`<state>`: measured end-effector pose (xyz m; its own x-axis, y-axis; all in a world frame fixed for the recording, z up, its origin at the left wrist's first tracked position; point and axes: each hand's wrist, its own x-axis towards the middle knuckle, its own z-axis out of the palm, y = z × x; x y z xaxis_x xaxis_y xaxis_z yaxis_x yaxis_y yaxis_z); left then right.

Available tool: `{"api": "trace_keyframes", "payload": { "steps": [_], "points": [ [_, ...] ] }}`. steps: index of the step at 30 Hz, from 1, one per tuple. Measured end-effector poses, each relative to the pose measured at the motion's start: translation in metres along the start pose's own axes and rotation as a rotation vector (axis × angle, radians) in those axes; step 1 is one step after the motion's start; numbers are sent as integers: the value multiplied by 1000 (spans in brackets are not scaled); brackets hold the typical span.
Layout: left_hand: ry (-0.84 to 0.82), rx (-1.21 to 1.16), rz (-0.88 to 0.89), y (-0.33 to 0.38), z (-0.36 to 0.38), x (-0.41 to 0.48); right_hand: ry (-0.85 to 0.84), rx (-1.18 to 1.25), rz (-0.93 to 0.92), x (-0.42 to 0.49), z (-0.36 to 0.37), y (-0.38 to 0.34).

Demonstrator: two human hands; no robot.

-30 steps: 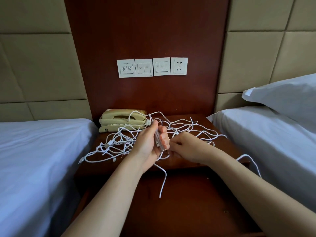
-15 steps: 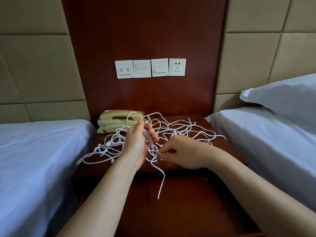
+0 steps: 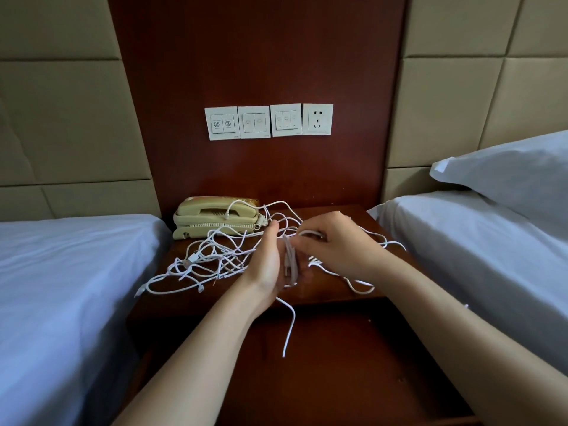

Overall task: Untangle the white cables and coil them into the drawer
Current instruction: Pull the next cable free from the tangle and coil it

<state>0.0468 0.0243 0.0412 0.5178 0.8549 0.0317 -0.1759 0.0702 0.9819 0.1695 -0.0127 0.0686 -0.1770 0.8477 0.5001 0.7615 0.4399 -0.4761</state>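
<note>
Moved: right hand [image 3: 335, 244] has risen above the coil [image 3: 290, 261] since 0.5 s ago, pinching 1 strand.
Left hand [image 3: 267, 269]: my grip curls round that coil.
White cables [image 3: 215, 256]: mostly tangled on the bench [image 3: 338, 290].
Next turn: I lay it flat, feeding slack gently so knots stay loose.

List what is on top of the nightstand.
A beige telephone at the back left and a tangle of white cables. The left hand and right hand hide the nightstand under them.

Two hands [image 3: 265, 265] [image 3: 336, 245], one phone [image 3: 215, 217], four wall plates [image 3: 222, 123] [image 3: 254, 122] [image 3: 286, 119] [image 3: 317, 119].
</note>
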Motion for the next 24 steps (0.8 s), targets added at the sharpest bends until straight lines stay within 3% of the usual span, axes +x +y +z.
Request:
{"api": "trace_keyframes", "payload": {
  "steps": [12, 24],
  "points": [
    [-266, 48, -107, 2, 5, -11, 100, 257, 95, -2, 2, 17],
    [-204, 1, -38, 5, 5, -16, 28, 429, 278, -1, 18, 38]
  ]
}}
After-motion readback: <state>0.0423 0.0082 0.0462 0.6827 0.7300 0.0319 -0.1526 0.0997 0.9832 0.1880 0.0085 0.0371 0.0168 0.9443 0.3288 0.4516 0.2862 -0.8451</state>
